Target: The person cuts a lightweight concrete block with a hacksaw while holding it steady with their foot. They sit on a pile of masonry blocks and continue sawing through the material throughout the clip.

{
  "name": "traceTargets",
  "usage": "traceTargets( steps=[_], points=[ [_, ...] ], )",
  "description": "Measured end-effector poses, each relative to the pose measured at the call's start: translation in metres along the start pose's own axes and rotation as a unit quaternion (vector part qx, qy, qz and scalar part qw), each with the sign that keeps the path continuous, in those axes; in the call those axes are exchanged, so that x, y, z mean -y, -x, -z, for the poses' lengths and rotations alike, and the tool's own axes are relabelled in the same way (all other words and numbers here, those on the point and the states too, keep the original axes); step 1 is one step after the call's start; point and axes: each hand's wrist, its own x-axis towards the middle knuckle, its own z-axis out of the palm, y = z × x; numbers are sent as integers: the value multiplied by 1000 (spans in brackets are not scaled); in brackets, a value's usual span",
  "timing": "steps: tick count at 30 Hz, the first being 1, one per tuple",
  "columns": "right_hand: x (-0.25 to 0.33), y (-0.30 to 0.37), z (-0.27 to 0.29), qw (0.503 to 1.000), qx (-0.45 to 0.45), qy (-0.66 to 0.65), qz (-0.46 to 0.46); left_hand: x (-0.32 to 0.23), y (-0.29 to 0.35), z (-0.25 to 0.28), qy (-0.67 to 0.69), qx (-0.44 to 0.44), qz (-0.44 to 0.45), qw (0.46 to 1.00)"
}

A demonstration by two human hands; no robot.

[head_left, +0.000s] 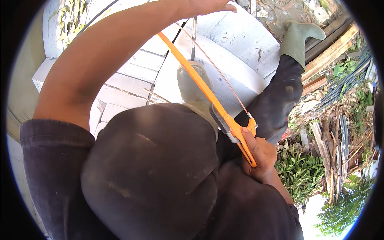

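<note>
My right hand (pixel 260 154) grips the handle of an orange hacksaw (pixel 200 82). Its frame runs up and left toward a thin steel rod (pixel 193 38) that stands out of the white block wall (pixel 236 44). My left hand (pixel 208 5) is at the top edge, fingers curled near the rod's upper end; whether it holds the rod is not visible. My raised knee in dark trousers (pixel 152 160) fills the middle, and a muddy boot (pixel 191 84) rests on the block behind the saw frame.
My other leg ends in a green rubber boot (pixel 298 38) on the block's far edge. Timber planks (pixel 332 50) and dark pipes lie to the right, with green plants (pixel 300 168) and scrap wood below them. White blocks (pixel 128 76) stack at the left.
</note>
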Motion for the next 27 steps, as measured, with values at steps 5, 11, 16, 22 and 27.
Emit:
traceTargets(
  steps=[5, 11, 16, 22, 27],
  points=[
    [-15, -54, -31, 998, -19, 13, 60, 4, -6, -10, -3, -39, -38, 999],
    [-3, -10, -10, 1000, -5, -23, -20, 0, -5, 6, 5, 6, 1, 1000],
    [-19, -32, -24, 998, -37, -35, 35, 8, 2, -7, -27, -14, -19, 999],
    [-13, -30, -25, 998, -31, -37, 27, -2, -5, -3, -29, 8, -8, 1000],
    [1, 13, 14, 1000, 6, 3, 6, 12, 6, -4, -20, -13, -11, 1000]
  ],
)
